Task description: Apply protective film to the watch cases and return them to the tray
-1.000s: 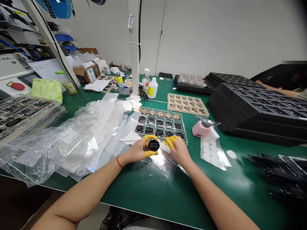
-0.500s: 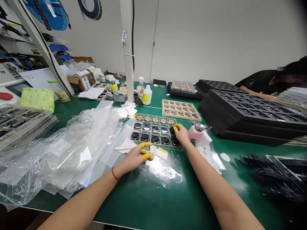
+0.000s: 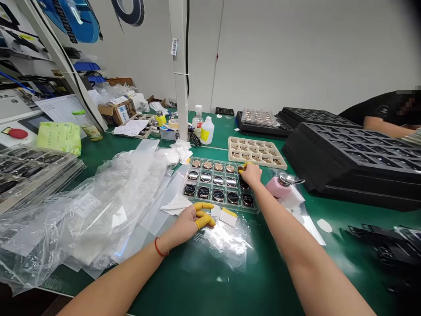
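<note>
1. A green table (image 3: pixel 184 289) spreads across the view.
2. On its right stands a stack of black trays (image 3: pixel 324 171), with a co-worker's arm (image 3: pixel 388 125) behind.
3. Crumpled clear bags (image 3: pixel 98 210) cover much of the left.
4. Mid-table lies a clear tray (image 3: pixel 241 208) with three rows of round discs (image 3: pixel 218 194): gold in the far row, shiny and dark in the middle, black with fine print in the near row.
5. Beyond it, to the right, is a beige tray (image 3: pixel 250 162) of small gold-coloured pieces.
6. The left hand (image 3: pixel 189 224), yellow covers on its fingertips, hovers before the clear tray; its thumb and forefinger are slightly apart, nothing visible between them.
7. The right hand (image 3: pixel 252 174), also yellow-tipped, reaches to the clear tray's far right corner, fingertips pinched on a gold disc (image 3: pixel 241 168) at the right end of the far row. The disc is mostly hidden; whether it is lifted, I cannot tell.
8. A pink bottle (image 3: pixel 276 189) with a metal top stands just right of the right forearm.
9. A white-and-yellow card (image 3: pixel 228 218) lies near the left fingertips.
</note>
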A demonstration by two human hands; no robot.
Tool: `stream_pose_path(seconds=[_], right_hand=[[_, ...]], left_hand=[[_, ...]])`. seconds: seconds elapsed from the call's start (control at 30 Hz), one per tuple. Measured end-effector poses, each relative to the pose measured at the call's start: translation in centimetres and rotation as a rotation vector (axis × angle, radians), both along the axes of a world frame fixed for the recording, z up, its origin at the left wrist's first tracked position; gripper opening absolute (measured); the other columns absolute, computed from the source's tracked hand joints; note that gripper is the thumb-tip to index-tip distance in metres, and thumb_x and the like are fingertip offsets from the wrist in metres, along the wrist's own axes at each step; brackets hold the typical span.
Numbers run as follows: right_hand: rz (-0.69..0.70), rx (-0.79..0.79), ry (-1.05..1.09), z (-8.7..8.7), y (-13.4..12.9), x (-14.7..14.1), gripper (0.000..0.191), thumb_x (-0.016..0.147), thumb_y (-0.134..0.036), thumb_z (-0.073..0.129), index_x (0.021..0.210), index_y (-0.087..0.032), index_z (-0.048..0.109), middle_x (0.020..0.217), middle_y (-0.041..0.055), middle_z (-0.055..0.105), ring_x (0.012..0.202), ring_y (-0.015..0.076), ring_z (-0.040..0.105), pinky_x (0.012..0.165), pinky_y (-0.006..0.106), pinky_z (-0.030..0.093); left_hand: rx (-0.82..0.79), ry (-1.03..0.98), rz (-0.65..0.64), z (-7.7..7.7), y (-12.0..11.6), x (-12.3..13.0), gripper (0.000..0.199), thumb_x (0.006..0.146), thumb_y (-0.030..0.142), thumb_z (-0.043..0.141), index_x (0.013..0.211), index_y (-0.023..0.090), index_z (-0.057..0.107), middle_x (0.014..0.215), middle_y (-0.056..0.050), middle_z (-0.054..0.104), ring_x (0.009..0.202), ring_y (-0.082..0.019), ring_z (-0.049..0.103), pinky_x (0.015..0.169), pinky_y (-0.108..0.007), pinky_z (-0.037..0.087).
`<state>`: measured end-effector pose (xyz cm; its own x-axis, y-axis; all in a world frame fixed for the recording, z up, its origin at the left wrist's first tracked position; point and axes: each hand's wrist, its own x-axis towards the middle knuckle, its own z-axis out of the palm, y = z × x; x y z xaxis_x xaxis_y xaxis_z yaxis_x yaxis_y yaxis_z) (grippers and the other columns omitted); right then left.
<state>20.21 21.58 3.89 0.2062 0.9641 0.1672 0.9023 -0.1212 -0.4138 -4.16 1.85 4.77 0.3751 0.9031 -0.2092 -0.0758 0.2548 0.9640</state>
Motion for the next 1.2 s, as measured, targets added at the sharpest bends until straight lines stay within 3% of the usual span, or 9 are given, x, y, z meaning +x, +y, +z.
stream_pose_path(seconds=[0.17,0.23,0.3,0.4,0.53,0.77,0.97,1.1,1.2], right_hand=[[0.196,0.071,0.106,1.4,-7.9,-3.4,0.024,0.082,-0.025,0.049,0.104,-0.018,0.056,0.094,0.0077,0.062,0.084,0.0203,0.055,0.074,0.034,0.042],[0.466,0.064,0.314,1.6,-12.3,-4.9,0.019,0.082,-0.022,0.049,0.099,-0.021,0.057,0.087,0.0036,0.063,0.074,0.0164,0.056,0.068,0.031,0.045],[0.742,0.061,0.478,1.7,-16.1,-6.0,0.016,0.080,-0.016,0.050,0.091,-0.023,0.060,0.091,0.0032,0.062,0.082,0.0165,0.057,0.074,0.033,0.047],[0.816,0.008,0.610,1.5,-19.4,-6.4,0.020,0.079,-0.010,0.045,0.083,-0.023,0.061,0.101,0.0043,0.059,0.098,0.0175,0.054,0.086,0.037,0.044],[0.679,-0.168,0.850,1.2,-19.8,-6.0,0.014,0.079,-0.018,0.051,0.091,-0.023,0.056,0.093,0.0028,0.057,0.082,0.0147,0.057,0.077,0.033,0.048],[0.643,-0.243,0.619,1.2,-19.7,-5.9,0.017,0.076,-0.020,0.056,0.093,-0.023,0.059,0.078,0.0000,0.054,0.067,0.0135,0.051,0.064,0.030,0.045],[0.746,0.037,0.326,2.0,-21.1,-6.4,0.010,0.078,-0.013,0.048,0.076,-0.020,0.054,0.084,0.0041,0.057,0.080,0.0175,0.049,0.071,0.033,0.040],[0.608,-0.084,0.397,2.0,-20.6,-5.4,0.008,0.081,-0.018,0.046,0.087,-0.021,0.051,0.080,0.0015,0.058,0.070,0.0145,0.051,0.062,0.027,0.040],[0.613,-0.252,0.167,1.3,-20.1,-4.8,0.010,0.079,-0.015,0.047,0.084,-0.020,0.055,0.075,0.0022,0.059,0.066,0.0155,0.052,0.057,0.026,0.036]], left_hand=[[-0.064,-0.065,-0.009,0.0,-0.1,0.0,0.052,0.078,0.039,0.062,0.121,0.015,0.042,0.074,-0.002,0.065,0.073,-0.018,0.066,0.080,-0.039,0.050],[-0.046,-0.060,-0.079,0.1,-0.2,0.1,0.058,0.079,0.038,0.061,0.128,0.017,0.036,0.079,-0.004,0.064,0.073,-0.018,0.066,0.076,-0.037,0.050],[-0.023,-0.075,-0.162,0.0,-0.3,0.2,0.062,0.078,0.035,0.063,0.130,0.021,0.034,0.092,-0.007,0.063,0.074,-0.017,0.066,0.074,-0.036,0.051],[0.080,-0.041,-0.175,-0.6,-0.6,0.6,0.060,0.074,0.029,0.067,0.127,0.025,0.039,0.110,-0.008,0.057,0.082,-0.018,0.063,0.077,-0.036,0.051],[0.247,0.096,-0.134,-1.1,-1.1,0.8,0.061,0.073,0.025,0.067,0.127,0.026,0.038,0.120,-0.008,0.052,0.097,-0.020,0.057,0.083,-0.036,0.049],[0.383,0.227,-0.288,-0.4,-1.6,0.8,0.062,0.075,0.026,0.064,0.131,0.028,0.038,0.133,-0.009,0.043,0.096,-0.022,0.057,0.081,-0.034,0.050],[0.337,0.269,-0.199,-0.4,-1.4,1.0,0.053,0.073,0.023,0.064,0.122,0.022,0.044,0.099,-0.005,0.060,0.080,-0.018,0.059,0.071,-0.032,0.051],[0.257,0.257,-0.235,1.4,-0.6,-1.1,0.053,0.070,0.025,0.068,0.118,0.022,0.046,0.094,-0.003,0.058,0.086,-0.020,0.060,0.075,-0.033,0.050],[0.159,0.226,-0.328,3.2,-0.2,-3.0,0.053,0.074,0.031,0.064,0.121,0.024,0.040,0.092,-0.001,0.056,0.079,-0.017,0.063,0.070,-0.031,0.051]])
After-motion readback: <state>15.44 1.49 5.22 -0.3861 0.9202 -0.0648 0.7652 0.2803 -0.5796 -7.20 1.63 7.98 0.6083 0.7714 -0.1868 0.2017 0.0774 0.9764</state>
